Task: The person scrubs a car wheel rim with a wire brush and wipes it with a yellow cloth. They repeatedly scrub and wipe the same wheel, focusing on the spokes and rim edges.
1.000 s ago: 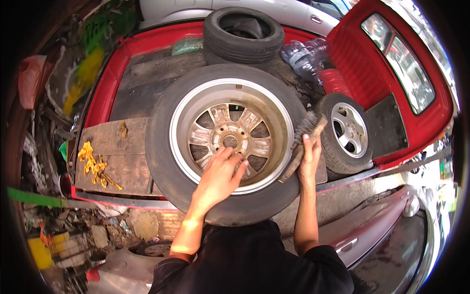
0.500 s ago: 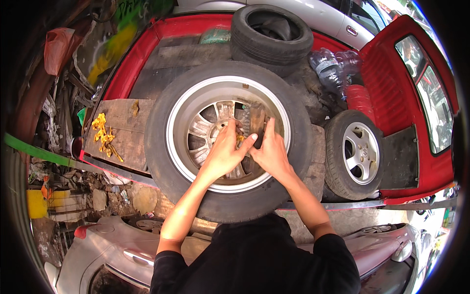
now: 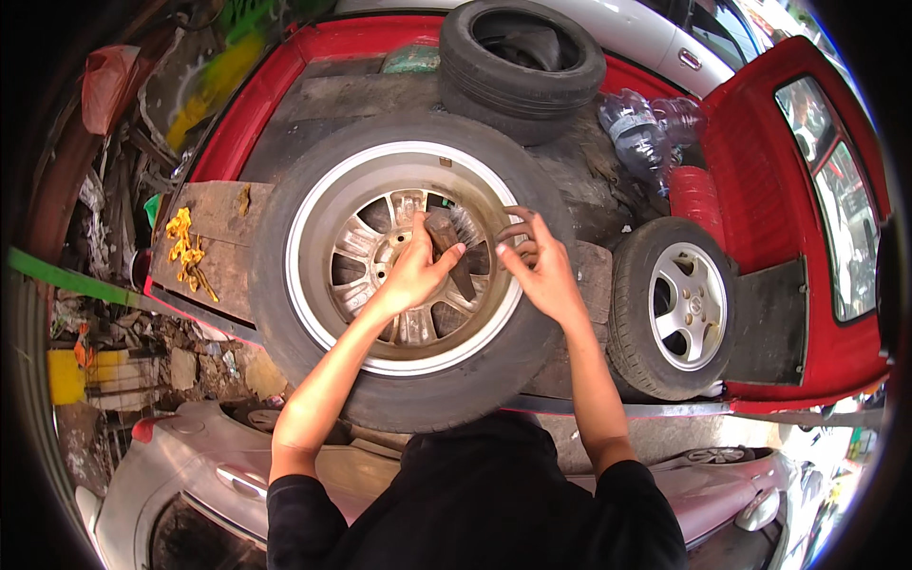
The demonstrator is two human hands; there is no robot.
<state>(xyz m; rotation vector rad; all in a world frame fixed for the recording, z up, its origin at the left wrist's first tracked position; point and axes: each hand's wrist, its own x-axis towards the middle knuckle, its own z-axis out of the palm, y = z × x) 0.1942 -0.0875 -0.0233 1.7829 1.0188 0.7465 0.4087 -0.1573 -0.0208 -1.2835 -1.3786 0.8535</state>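
Note:
A tyre mounted on a silver alloy wheel [image 3: 404, 204] lies flat in front of me, its dirty spokes facing up. Over the spokes, my left hand [image 3: 415, 274] pinches a wooden-handled brush [image 3: 462, 277] between thumb and fingers. Its pale bristles [image 3: 465, 224] point up and to the right, and the handle slants down toward the near side. My right hand [image 3: 543, 274] hovers above the right edge of the rim, apart from the brush, with fingers bent, spread and holding nothing.
The wheel rests on boards in a red truck bed [image 3: 228, 123]. Behind it are stacked tyres [image 3: 518, 100] and plastic bottles [image 3: 635, 133]. A smaller wheel [image 3: 676, 309] leans at right; yellow scraps [image 3: 185, 249] lie on a plank at left. A parked car [image 3: 237, 465] stands behind me.
My right hand has come off the brush and moved right, its fingers spreading. The brush has turned in my left hand, bristles now to the right. The view has shifted slightly.

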